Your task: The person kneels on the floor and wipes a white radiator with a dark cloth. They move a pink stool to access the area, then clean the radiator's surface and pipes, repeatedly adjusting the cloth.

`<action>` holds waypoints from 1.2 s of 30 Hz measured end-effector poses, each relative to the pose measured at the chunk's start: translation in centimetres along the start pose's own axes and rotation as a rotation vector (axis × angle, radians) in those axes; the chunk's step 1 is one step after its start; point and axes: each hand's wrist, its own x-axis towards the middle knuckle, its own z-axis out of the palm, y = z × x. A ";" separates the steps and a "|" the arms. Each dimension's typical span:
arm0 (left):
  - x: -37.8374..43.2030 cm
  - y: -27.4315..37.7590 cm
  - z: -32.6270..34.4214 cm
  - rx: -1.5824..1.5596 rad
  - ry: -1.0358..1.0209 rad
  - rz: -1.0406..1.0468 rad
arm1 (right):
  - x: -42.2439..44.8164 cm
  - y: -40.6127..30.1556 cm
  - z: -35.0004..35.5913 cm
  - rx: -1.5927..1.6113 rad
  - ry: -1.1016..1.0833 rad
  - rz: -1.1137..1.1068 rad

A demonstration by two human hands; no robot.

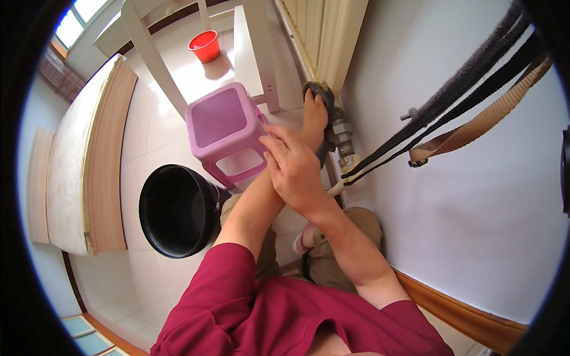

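Observation:
My left hand [315, 113] reaches forward to the foot of the cream radiator [340, 44], with its fingers on a dark, damp-looking cloth [328, 99] beside the metal pipe fitting [342, 133]. Across my left forearm lies my right hand [291, 167], its fingers slightly bent and apart, with no object visible in it. Its fingertips are near the side of a pink plastic stool [220, 116]. A black bucket [171, 211] stands to the left of my arms, close to my knee. Part of the cloth is hidden behind my left hand.
White wooden furniture legs [156, 62] rise beyond the stool, near a red bucket [207, 46] on the tiled floor. A mattress-like slab [73, 164] is at the left. Black straps [427, 102] and a tan strap [472, 122] hang before the right wall. Wooden trim [458, 307] runs low along it.

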 end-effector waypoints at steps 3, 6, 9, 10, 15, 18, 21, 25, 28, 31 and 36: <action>8.8 -6.2 -3.8 0.125 0.142 0.182 | 0.1 -1.9 1.1 0.061 -0.039 -0.049; 8.7 -2.8 0.4 0.083 0.040 0.081 | 0.2 1.3 0.0 -0.047 0.007 0.006; 12.9 -2.1 -0.4 -0.043 0.000 -0.092 | 0.9 1.6 0.0 0.011 0.008 0.045; 13.8 -1.3 -0.3 -0.048 0.001 -0.126 | 0.9 1.8 -0.1 0.007 0.001 0.061; 18.5 2.5 0.6 -0.076 -0.005 -0.302 | 0.2 2.6 0.1 -0.009 -0.031 0.136; 24.6 0.6 -1.2 -0.153 0.040 -0.333 | 0.2 2.3 0.7 0.041 -0.070 0.133; 24.6 1.4 -0.5 0.009 -0.022 -0.367 | 0.3 3.0 0.9 0.010 -0.032 0.117; 21.5 1.7 -0.7 -0.064 -0.047 -0.379 | 0.3 2.7 0.8 -0.004 -0.036 0.106; 18.8 2.2 -1.6 -0.108 -0.081 -0.435 | 0.1 2.7 1.0 -0.019 -0.015 0.094; 15.7 1.4 -2.1 -0.057 -0.086 -0.394 | 0.1 2.2 0.9 -0.012 0.004 0.075; 8.5 2.2 -1.5 -0.169 -0.118 -0.402 | -0.2 1.9 0.7 -0.023 0.061 0.073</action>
